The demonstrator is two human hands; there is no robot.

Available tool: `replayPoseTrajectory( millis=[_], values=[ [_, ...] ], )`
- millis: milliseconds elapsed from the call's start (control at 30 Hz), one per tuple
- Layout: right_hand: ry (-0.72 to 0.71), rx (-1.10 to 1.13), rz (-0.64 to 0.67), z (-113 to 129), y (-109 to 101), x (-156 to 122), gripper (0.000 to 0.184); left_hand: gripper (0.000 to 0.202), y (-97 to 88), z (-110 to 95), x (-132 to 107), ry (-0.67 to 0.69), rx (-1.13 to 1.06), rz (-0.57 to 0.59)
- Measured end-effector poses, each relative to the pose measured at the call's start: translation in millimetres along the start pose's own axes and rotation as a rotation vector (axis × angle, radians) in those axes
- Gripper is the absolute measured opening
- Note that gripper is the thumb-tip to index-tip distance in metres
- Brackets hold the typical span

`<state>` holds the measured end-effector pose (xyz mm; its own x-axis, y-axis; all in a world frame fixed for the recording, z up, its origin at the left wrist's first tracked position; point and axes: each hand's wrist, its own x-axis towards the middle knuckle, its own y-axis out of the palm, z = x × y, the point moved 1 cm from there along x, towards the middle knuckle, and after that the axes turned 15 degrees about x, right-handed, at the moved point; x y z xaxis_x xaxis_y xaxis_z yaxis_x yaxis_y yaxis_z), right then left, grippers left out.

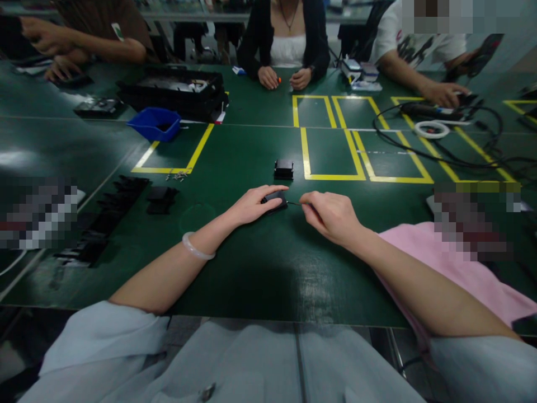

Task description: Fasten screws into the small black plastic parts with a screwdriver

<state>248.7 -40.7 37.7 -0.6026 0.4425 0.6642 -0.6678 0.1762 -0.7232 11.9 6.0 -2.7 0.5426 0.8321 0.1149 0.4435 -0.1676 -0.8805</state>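
Right up close, the grey-blue shirt (235, 358) fills the bottom, and beyond it spreads the green table (251, 280). Pink cloth (413, 246) sits under the right forearm, well clear of the action! In comes the right hand (331, 217), fingertips pinched together on a tool, and here's the left hand (254, 206), thumb and forefinger clamped around a small black part (276, 195) on the table, straight ahead of the body. A second black piece (284, 168) waits just beyond. Now the fine stuff: a thin shaft (294, 203) reaches that held part's right end; its exact seat is too small to tell. Good technique here, I'd say, means bracing the part firmly, keeping the shaft in line and pressing gently so nothing slips.
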Motion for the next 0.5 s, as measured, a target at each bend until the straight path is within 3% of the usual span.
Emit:
replayPoseTrajectory(
  millis=[100,267,500],
  values=[
    [-0.008,-0.034,0.016,-0.9,0.4,-0.4,0.024,0.051,0.5,-0.1,0.3,-0.006,-0.007,-0.002],
    [-0.008,0.012,-0.016,-0.4,0.4,0.1,0.016,0.051,0.2,-0.9,0.4,-0.017,-0.009,0.001],
    [0.051,0.032,0.018,-0.1,0.1,0.0,0.019,0.050,0.5,-0.4,0.2,-0.006,-0.006,-0.002]
  ],
)
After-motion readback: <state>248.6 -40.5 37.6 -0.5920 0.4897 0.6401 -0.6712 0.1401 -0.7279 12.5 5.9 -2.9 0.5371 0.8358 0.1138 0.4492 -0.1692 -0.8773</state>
